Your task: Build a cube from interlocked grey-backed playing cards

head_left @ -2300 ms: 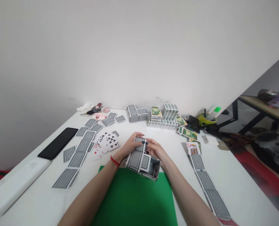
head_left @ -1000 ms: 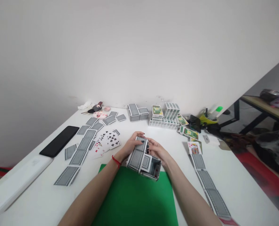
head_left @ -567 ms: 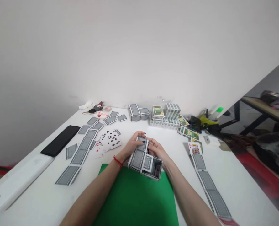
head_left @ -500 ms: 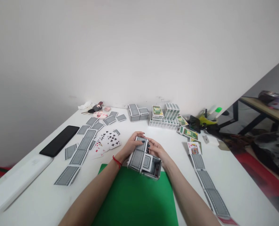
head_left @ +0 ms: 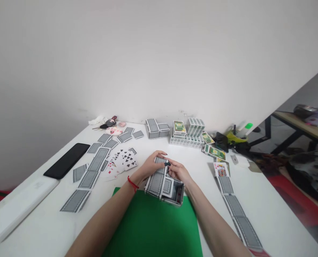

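A box-like structure built of grey-backed playing cards (head_left: 155,183) is between my hands, over the far edge of a green mat (head_left: 153,228). One compartment at its near right is open at the top, with a dark inside. My left hand (head_left: 151,166) wraps its far left part, thumb across the top. My right hand (head_left: 181,172) is closed at the far right side, its fingertips pinching the structure's edge beside the left thumb. Part of the right fingers is hidden. Beyond my hands stands another finished-looking block of folded cards (head_left: 153,125).
Loose cards, face up (head_left: 127,159) and face down (head_left: 96,162), spread over the left. A phone (head_left: 66,160) and a long white device (head_left: 22,207) lie further left. Stacked card packs (head_left: 187,140) stand at the back, and a card row (head_left: 235,205) runs down the right.
My right fingers have drawn together and moved in toward the left thumb at the structure's edge. The left thumb has shifted slightly right. The structure stays nearly in place.
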Action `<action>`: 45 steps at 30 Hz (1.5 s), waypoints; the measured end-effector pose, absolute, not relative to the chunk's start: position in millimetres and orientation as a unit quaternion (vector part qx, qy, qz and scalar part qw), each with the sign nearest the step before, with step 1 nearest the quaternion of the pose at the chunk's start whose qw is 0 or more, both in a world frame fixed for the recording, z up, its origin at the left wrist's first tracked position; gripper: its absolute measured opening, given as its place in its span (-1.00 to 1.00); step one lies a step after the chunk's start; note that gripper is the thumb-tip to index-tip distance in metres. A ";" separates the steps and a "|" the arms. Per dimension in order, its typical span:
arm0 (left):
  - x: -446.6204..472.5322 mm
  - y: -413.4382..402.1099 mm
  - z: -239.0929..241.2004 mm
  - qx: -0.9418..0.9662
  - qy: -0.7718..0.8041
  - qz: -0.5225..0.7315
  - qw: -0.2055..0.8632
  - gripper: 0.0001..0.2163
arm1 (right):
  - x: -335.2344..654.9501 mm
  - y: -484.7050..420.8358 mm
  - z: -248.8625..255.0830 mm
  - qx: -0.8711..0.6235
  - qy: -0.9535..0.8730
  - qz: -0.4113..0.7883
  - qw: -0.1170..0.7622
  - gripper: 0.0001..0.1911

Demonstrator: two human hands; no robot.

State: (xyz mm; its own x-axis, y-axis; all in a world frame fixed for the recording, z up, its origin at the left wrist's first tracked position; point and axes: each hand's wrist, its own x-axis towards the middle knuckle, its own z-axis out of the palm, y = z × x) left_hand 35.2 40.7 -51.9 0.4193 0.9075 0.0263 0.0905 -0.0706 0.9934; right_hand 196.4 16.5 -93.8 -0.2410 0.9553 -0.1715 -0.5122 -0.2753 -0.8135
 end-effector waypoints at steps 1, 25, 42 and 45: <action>35.6 40.5 -52.4 0.633 0.396 0.369 0.554 -0.65 | 195.7 14.9 -92.2 -0.352 -0.333 0.713 0.508 -0.56; 36.8 40.7 -65.0 0.545 0.420 0.428 0.587 -0.80 | 204.3 5.4 -71.7 -0.441 -0.471 0.652 0.399 -0.54; 44.6 32.7 -64.7 0.558 0.413 0.467 0.547 -0.81 | 208.6 14.5 -41.7 -0.484 -0.560 0.591 0.321 -0.79; 40.7 37.3 -68.4 0.563 0.432 0.467 0.527 -0.81 | 212.8 12.9 -38.5 -0.490 -0.590 0.566 0.300 -0.77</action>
State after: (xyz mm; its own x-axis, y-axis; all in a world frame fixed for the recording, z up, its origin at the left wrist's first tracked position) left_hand 40.7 37.3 -68.4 0.1902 0.9792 0.0710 -0.0063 -0.0711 0.9974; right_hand 212.8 12.9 -38.5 -0.3389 0.9191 -0.2008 0.2389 -0.1224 -0.9633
